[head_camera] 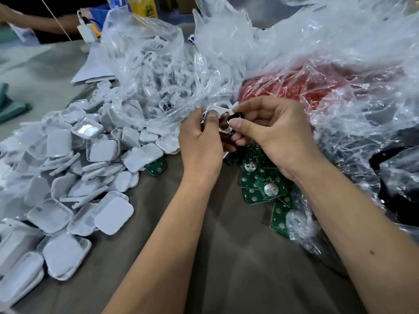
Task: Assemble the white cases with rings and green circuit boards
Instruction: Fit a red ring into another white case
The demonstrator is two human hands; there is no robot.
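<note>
My left hand [200, 141] grips a white case [219, 110] held up at the middle of the view, thumb pressed on its face. My right hand [269, 132] pinches a small dark ring [237, 116] against the case's right edge. A reddish round part shows on the case between the two thumbs. Several green circuit boards [260, 180] with round silver cells lie on the cloth under my right wrist. A big heap of white cases [74, 168] covers the left side.
A clear plastic bag of white rings [158, 71] stands behind the heap. Crumpled clear plastic over something red [306, 87] fills the back right. Another person's arm [45, 23] rests at the far left. Grey cloth [226, 257] lies between my forearms.
</note>
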